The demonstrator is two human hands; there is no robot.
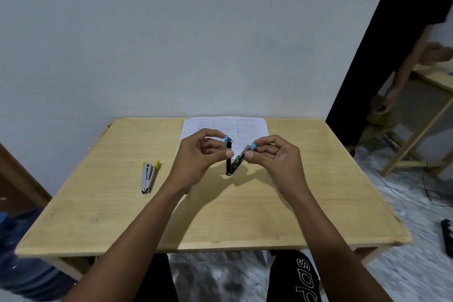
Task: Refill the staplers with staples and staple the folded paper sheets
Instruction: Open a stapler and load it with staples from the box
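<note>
A black stapler with blue end caps [232, 162] is held above the wooden table [122, 216], spread open in a V with its hinge pointing down. My left hand [198, 157] pinches the upright black arm near its blue tip. The tilted metal arm is gripped at its blue tip by my right hand [272, 157]. Behind my hands lies a printed paper sheet [245, 127] at the table's far edge. A second stapler [148, 176], silver with yellow caps, lies partly open on the table to the left.
A white wall stands right behind the table. Another person [389, 95] stands at the right by a second wooden table [438, 78]. Cables and a black power strip [447, 235] lie on the floor at right. A blue water jug [22, 252] sits at lower left.
</note>
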